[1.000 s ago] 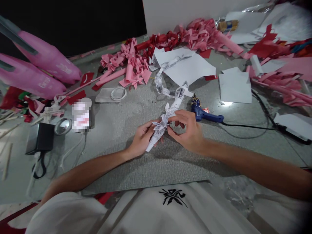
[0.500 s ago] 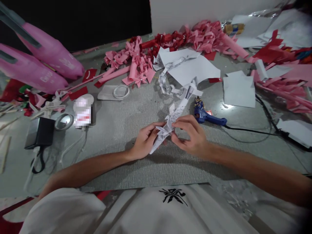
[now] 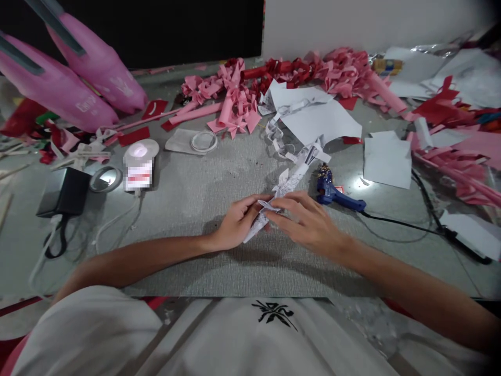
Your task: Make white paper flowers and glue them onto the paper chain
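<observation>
A rolled white patterned paper stick (image 3: pixel 291 180) with folded petals lies slanted over the grey mat (image 3: pixel 235 271). My left hand (image 3: pixel 238 224) is closed round its lower end. My right hand (image 3: pixel 309 222) pinches the folded paper at the middle of the stick with its fingertips. Both hands meet just above the mat's centre.
A blue glue gun (image 3: pixel 334 194) with a black cord lies just right of my hands. White sheets (image 3: pixel 321 117), pink and red paper bows (image 3: pixel 235 102), a tape ring (image 3: pixel 203 141), a black adapter (image 3: pixel 62 192) and a small mirror (image 3: pixel 105 179) surround the mat. Pink bags (image 3: pixel 74 89) lie far left.
My right hand has lowered and flattened over the folded paper. The stick lies flatter toward the mat. The view has shifted slightly to the left and down.
</observation>
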{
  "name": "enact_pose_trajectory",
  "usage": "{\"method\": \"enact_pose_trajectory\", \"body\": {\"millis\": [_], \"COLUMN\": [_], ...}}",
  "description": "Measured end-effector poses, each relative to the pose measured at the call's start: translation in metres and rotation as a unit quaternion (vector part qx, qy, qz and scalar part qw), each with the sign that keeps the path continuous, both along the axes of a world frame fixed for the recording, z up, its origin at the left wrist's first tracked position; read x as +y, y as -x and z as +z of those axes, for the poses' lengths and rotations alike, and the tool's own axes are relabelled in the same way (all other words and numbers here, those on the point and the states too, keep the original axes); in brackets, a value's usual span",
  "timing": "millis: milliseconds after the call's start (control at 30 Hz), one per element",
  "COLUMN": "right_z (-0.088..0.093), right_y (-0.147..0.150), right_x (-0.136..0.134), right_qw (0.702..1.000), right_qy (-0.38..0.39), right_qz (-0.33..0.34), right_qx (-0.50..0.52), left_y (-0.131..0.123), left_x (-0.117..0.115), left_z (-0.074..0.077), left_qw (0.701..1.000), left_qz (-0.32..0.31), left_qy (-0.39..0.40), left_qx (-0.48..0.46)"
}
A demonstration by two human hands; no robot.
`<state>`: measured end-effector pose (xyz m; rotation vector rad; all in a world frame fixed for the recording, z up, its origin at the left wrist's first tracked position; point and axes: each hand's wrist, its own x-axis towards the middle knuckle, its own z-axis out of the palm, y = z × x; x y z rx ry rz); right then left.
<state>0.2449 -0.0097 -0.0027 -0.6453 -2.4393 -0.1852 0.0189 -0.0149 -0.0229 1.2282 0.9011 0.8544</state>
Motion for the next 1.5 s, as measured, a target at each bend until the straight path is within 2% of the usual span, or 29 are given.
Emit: {"method": "enact_pose_trajectory", "body": {"millis": [267,533,733,933,1167,1500], "right_z": [0.001,0.011,0.007,0.009,0.013,0.008], "right_y": [0.006,0.005,0.011,0.016,0.018,0.017], "right_x": [-0.002,-0.001,-0.004,-0.014,-0.018,-0.015], "right_qw": [0.998,0.999,0.996,0.991,0.985,0.994], "right_qy": [-0.027,-0.008,-0.060,-0.101,-0.130,-0.062], "right_qz": [-0.040,-0.017,-0.054,-0.084,-0.096,-0.083], "right_qx": [-0.036,-0.028,-0.023,-0.031,-0.056,-0.028], "left_y": [-0.001,-0.002,-0.002,-0.001,0.004,0.004], "left_x": [-0.002,-0.001,-0.003,-0.003,-0.005,-0.005], "left_z": [-0.001,0.001,0.003,0.005,0.002,0.002], "left_qw": [1.000,1.000,0.999,0.987,0.980,0.983], "left_qz": [-0.010,-0.005,-0.008,-0.015,-0.022,-0.018], "left_qy": [-0.013,-0.023,-0.048,-0.151,-0.194,-0.172], "left_qx": [0.001,0.001,0.016,0.049,0.045,0.063]}}
